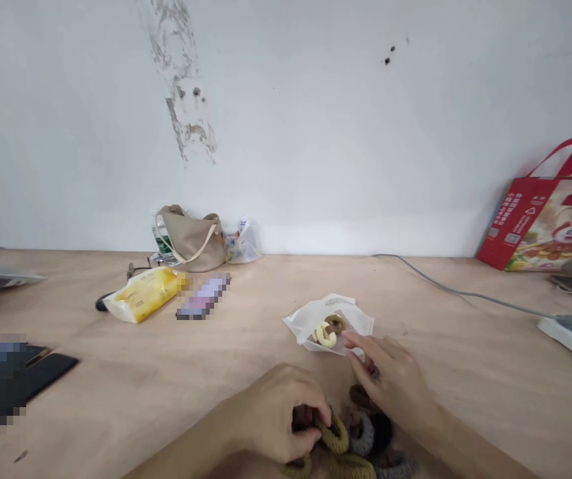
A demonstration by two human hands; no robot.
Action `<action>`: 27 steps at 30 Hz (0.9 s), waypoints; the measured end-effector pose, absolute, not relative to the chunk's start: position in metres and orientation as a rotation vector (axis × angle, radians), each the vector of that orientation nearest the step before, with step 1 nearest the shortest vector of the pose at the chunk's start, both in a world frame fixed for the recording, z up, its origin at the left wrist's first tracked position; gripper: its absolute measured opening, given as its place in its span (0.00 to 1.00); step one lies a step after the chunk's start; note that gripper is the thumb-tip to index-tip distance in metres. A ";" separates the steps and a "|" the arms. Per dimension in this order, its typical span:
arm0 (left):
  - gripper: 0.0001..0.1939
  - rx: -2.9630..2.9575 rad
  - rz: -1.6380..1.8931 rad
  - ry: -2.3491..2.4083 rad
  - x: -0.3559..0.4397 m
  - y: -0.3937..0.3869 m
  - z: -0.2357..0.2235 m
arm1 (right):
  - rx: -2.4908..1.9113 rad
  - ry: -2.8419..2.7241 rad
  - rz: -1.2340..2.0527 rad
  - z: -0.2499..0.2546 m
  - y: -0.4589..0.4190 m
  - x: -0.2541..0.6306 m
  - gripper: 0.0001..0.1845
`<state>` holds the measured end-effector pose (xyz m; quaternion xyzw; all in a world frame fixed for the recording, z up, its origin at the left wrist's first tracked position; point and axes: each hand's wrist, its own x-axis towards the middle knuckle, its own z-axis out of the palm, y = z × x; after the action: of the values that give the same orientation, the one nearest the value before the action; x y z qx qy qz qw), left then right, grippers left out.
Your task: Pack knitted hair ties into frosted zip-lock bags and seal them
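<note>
My left hand (286,412) pinches an olive-yellow hair tie (334,436) between thumb and fingers, low over the table. Around it lie more thick fabric hair ties: a grey one (362,434), a black one (382,432), a dark brown one (360,397) and further olive ones (350,467). My right hand (390,372) is at the near right edge of a translucent white pouch (306,319), thumb and forefinger apart. A small greyish patch shows under its fingers, too hidden to name. Inside the pouch mouth sit cream hair ties (324,334) and an olive-brown one (334,323).
On the wooden table (246,372), a yellow tissue pack (146,293) and a blurred-out phone (203,297) lie left. A beige handbag (196,239) stands by the wall. At right are a red shopping bag (540,213), a grey cable (445,287) and a white power strip (570,339).
</note>
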<state>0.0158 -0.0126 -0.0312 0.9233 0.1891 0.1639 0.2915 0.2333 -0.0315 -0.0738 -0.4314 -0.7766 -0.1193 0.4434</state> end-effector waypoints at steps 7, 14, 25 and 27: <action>0.10 2.310 0.425 0.593 0.015 -0.014 -0.031 | -0.976 -2.125 -0.141 -0.068 -0.042 0.227 0.12; 0.05 2.053 0.794 0.722 0.016 -0.007 -0.025 | -0.825 -2.133 0.245 -0.061 -0.049 0.231 0.10; 0.03 2.131 0.933 0.736 0.018 -0.009 -0.027 | -0.835 -2.084 0.117 -0.058 -0.046 0.223 0.08; 0.06 2.217 0.872 0.731 0.015 -0.009 -0.025 | -0.929 -2.002 0.024 -0.061 -0.044 0.225 0.09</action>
<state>0.0153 -0.0090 -0.0252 0.8432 0.2782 0.3316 0.3190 0.2252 -0.0439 -0.0608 -0.3760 -0.8098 0.0098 0.4503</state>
